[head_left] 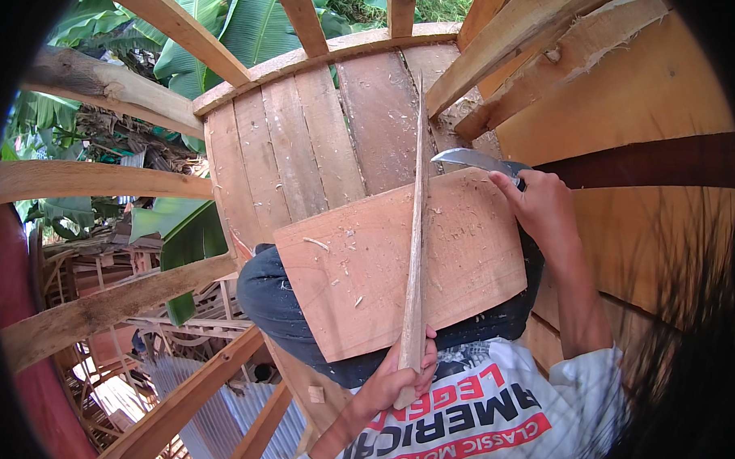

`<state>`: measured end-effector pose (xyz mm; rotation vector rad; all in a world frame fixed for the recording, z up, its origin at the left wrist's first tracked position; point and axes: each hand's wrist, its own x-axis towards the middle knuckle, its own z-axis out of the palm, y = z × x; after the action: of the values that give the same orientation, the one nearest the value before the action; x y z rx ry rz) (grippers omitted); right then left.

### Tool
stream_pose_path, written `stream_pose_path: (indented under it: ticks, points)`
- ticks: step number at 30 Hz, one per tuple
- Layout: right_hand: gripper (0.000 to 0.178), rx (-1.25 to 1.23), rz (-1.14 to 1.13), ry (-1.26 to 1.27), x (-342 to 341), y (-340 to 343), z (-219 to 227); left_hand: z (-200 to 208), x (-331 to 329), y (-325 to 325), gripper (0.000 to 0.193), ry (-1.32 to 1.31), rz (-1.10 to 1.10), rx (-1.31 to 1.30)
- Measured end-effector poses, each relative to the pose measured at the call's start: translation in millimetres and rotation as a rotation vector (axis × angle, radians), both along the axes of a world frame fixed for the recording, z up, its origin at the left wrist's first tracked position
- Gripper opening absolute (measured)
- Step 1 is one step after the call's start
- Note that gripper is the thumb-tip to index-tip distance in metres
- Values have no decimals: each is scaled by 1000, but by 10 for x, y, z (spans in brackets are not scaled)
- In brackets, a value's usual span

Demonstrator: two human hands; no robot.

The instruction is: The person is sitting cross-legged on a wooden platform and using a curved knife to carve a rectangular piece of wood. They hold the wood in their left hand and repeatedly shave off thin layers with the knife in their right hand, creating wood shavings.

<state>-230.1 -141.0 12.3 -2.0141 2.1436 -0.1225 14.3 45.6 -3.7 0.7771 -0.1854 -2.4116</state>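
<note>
The left hand (pixel 399 376) is closed around the thick end of a long tapered stick (pixel 416 263), just off the near edge of a board (pixel 341 285) laid across the legs (pixel 260 289). The stick runs over the surface, its thin tip poking past the far edge (whether it rests on the board, I can't tell from here). By the far right corner, the right hand (pixel 542 199) has its fingers curled round the handle of a curved knife (pixel 475 159), the blade apart from the stick. From the pale shavings (pixel 316 244) about, I'd judge whittling is in hand; another stroke would call for a steady left grip and the blade laid against the stick.
</note>
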Motion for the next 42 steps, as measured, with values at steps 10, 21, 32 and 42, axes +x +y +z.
stream_pose_path:
  ticks: [10, 21, 32, 42]
  points:
    - [65, 233, 431, -265, 424, 793, -5, 20, 15, -34, 65, 27, 12, 50]
    - [70, 49, 373, -58, 326, 368, -152, -7, 33, -48, 65, 116, 47, 62]
    - [62, 114, 329, -9, 411, 302, -102, -58, 72, -66, 69, 206, 77, 123]
    - [72, -79, 18, 93, 188, -55, -173, -100, -3, 60, 70, 87, 30, 22]
